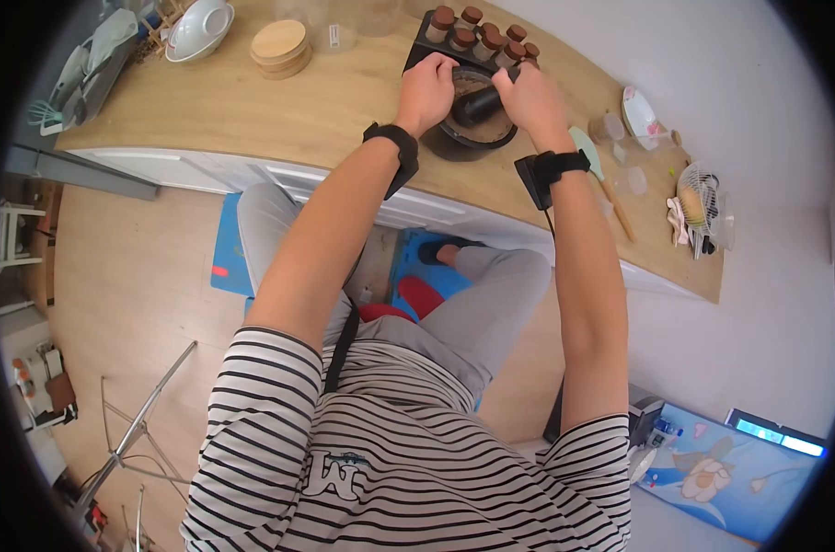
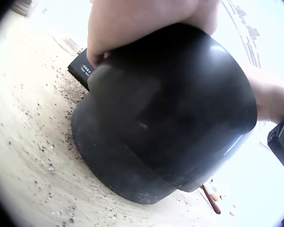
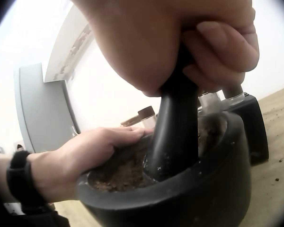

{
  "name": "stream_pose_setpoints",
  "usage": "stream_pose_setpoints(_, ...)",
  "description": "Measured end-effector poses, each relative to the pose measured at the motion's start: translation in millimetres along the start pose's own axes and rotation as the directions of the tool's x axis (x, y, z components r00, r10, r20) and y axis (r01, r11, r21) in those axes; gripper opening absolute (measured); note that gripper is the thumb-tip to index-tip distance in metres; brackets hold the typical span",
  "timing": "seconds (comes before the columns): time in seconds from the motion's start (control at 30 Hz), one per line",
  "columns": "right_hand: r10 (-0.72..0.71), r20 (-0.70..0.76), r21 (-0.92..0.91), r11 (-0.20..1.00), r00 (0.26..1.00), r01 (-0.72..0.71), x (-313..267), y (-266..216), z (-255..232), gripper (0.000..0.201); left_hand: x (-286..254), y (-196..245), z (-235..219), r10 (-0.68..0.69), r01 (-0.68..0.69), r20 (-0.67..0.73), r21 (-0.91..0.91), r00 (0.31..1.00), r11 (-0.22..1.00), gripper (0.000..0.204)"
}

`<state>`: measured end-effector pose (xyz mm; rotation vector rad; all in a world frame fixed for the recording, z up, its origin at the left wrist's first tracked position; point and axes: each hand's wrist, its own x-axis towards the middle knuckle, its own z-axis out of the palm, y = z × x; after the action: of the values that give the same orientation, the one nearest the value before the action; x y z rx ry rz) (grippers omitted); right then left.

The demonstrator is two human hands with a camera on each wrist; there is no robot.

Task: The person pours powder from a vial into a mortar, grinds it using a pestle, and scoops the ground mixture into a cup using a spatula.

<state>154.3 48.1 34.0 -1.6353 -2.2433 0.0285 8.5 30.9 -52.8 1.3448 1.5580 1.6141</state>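
Note:
A black mortar (image 1: 447,147) stands on the wooden counter, close to its front edge. My left hand (image 1: 426,92) grips the mortar's rim on the left side; in the right wrist view its thumb lies along the rim. My right hand (image 3: 180,42) is wrapped around the upper part of a black pestle (image 3: 173,137), fingers curled. Tilted, the pestle leans inside the mortar, its thick end down in brown, coarsely ground material (image 3: 125,174). From the left wrist view the mortar's smooth dark wall (image 2: 175,109) fills the middle and hides its inside.
Right behind the mortar is a black rack of brown-capped jars (image 1: 488,46). Dark crumbs (image 2: 49,163) are scattered on the counter. A round wooden box (image 1: 280,48) and white bowl (image 1: 196,32) stand left; a pale green spatula (image 1: 585,152) and wire basket (image 1: 700,191) lie right.

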Motion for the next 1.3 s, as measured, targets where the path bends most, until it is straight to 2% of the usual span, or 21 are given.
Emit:
stream_pose_setpoints(0.03,0.078,0.068,-0.046,0.996,0.995,-0.075,-0.7,4.6,1.4,0.041,1.6,1.4,0.1,0.007,-0.007,-0.001,0.006,1.0,1.0,0.023)
stream_pose_setpoints(0.07,0.074,0.056,-0.05,0.996,0.996,-0.071,-8.4,0.0,-5.7,0.041,1.8,3.0,0.4,0.018,-0.018,-0.004,0.001,1.0,1.0,0.023)
stream_pose_setpoints(0.13,-0.088,0.113,-0.082,0.992,0.99,0.098,-24.0,-9.6,-18.8,0.041,2.1,4.6,-0.5,-0.047,0.048,0.023,-0.015,0.999,0.999,0.024)
stream_pose_setpoints(0.2,-0.086,0.124,-0.037,0.995,0.989,0.092,-28.0,-12.9,-25.6,0.041,2.7,4.6,-0.9,-0.033,0.033,0.024,-0.003,0.999,0.999,0.023)
stream_pose_setpoints(0.33,-0.014,-0.025,0.152,0.988,1.0,0.018,-26.4,6.1,-29.2,0.036,0.3,4.1,-2.1,-0.036,0.036,0.014,-0.005,0.999,0.999,0.023)
stream_pose_setpoints(0.43,-0.101,-0.048,0.049,0.993,0.994,0.104,-32.8,15.7,-31.6,0.035,1.8,5.1,-1.2,-0.053,0.054,0.021,-0.024,0.998,0.998,0.023)
stream_pose_setpoints(0.5,-0.231,-0.126,-0.075,0.972,0.965,0.223,-45.3,18.2,-22.3,0.034,0.8,5.0,-1.5,-0.069,0.069,0.019,-0.037,0.997,0.997,0.024)
stream_pose_setpoints(0.6,-0.244,-0.063,-0.097,0.966,0.968,0.238,-65.6,-5.6,-17.6,0.032,0.4,1.6,-1.5,-0.116,0.116,0.016,-0.032,0.993,0.993,0.024)
stream_pose_setpoints(0.63,-0.37,-0.14,-0.152,0.925,0.918,0.349,-63.6,-7.2,-10.5,0.032,1.6,0.3,-0.7,-0.099,0.098,-0.002,-0.041,0.995,0.994,0.024)
stream_pose_setpoints(0.73,-0.407,-0.175,-0.111,0.913,0.897,0.393,-43.2,-11.2,1.5,0.031,1.2,-2.3,2.6,-0.032,0.031,-0.022,-0.042,0.999,0.999,0.024)
stream_pose_setpoints(0.77,-0.313,-0.113,-0.083,0.949,0.943,0.305,-33.7,-12.8,0.6,0.032,1.4,-2.3,2.2,-0.036,0.035,-0.017,-0.053,0.999,0.998,0.024)
stream_pose_setpoints(0.8,-0.314,-0.117,-0.083,0.949,0.942,0.306,-27.3,-13.3,-0.9,0.032,2.2,-1.6,1.4,-0.039,0.038,-0.016,-0.063,0.999,0.997,0.023)
stream_pose_setpoints(0.87,-0.106,-0.002,-0.058,0.993,0.994,0.105,-16.1,-15.3,-5.7,0.034,1.3,1.9,-0.5,-0.05,0.05,-0.015,-0.045,0.999,0.998,0.023)
stream_pose_setpoints(0.9,-0.08,0.022,-0.027,0.996,0.997,0.08,-14.1,-18.8,-12.6,0.036,1.3,3.9,-1.4,-0.07,0.07,-0.011,-0.029,0.997,0.997,0.023)
stream_pose_setpoints(0.93,-0.087,0.021,-0.025,0.996,0.996,0.088,-9.1,-15.1,-12.0,0.036,2.5,5.2,-2.1,-0.068,0.068,-0.019,-0.027,0.997,0.997,0.023)
stream_pose_setpoints(1.0,-0.14,-0.109,0.114,0.982,0.984,0.152,-2.2,-9.9,-9.9,0.037,0.2,5.5,-2.0,-0.086,0.085,-0.02,-0.017,0.996,0.996,0.022)
stream_pose_setpoints(1.07,-0.111,-0.121,0.156,0.979,0.986,0.129,0.4,-8.1,-9.9,0.037,0.2,1.8,-0.8,-0.07,0.07,-0.028,-0.01,0.997,0.998,0.022)
stream_pose_setpoints(1.13,-0.064,-0.14,0.021,0.998,0.988,0.067,1.4,-14.8,-10.5,0.034,2.7,-1.4,1.8,-0.052,0.05,-0.039,-0.045,0.998,0.998,0.022)
stream_pose_setpoints(1.17,-0.097,-0.173,-0.062,0.994,0.98,0.087,-4.1,-23.5,-11.3,0.031,2.8,-2.0,2.4,-0.051,0.048,-0.042,-0.051,0.998,0.998,0.022)
stream_pose_setpoints(1.2,-0.092,-0.174,-0.063,0.995,0.981,0.082,-6.5,-24.7,-5.8,0.031,3.0,-2.9,2.3,-0.051,0.049,-0.036,-0.052,0.998,0.997,0.022)
stream_pose_setpoints(1.3,-0.31,-0.201,-0.083,0.951,0.929,0.299,-19.5,-27.9,7.8,0.033,2.6,-4.1,0.6,-0.049,0.048,-0.012,-0.073,0.999,0.996,0.023)
